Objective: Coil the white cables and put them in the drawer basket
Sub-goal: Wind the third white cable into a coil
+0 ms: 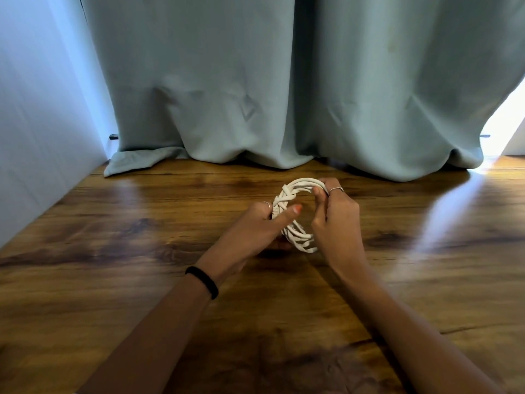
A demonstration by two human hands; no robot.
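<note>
Leftmost, along the left edge of the frame, a pale wall (42,109), then a grey-green curtain (255,81) filling the upper middle, hem puddled on a glossy wooden tabletop (113,251) spanning the lower half. Just left of centre, a black wristband (203,281) on the forearm leading up to the left hand (261,226), fingers curled round the left side of the white cable coil (298,184), thumb laid across the loops, a plug end apparently tucked under it. At centre, the coil itself, held upright just above the wood, several turns stacked, with a short crossing wrap near its upper left. Right of centre, the right hand (335,211), gripping the coil's upper right, fingertips hooked through the ring and pinching the bundled turns; a thin ring on one finger. At far right, bright daylight past the curtain's edge. No drawer basket anywhere in view. Probably light, springy stuff: smooth-jacketed, inclined to slide and fan open once released, as the spread loops at the bottom suggest. Best taken across all turns at once, ideally at the wrapped section where the loops are bound, rather than by a single strand or the plug. Hardly fragile, though sharp kinks near the connector are worth avoiding.
</note>
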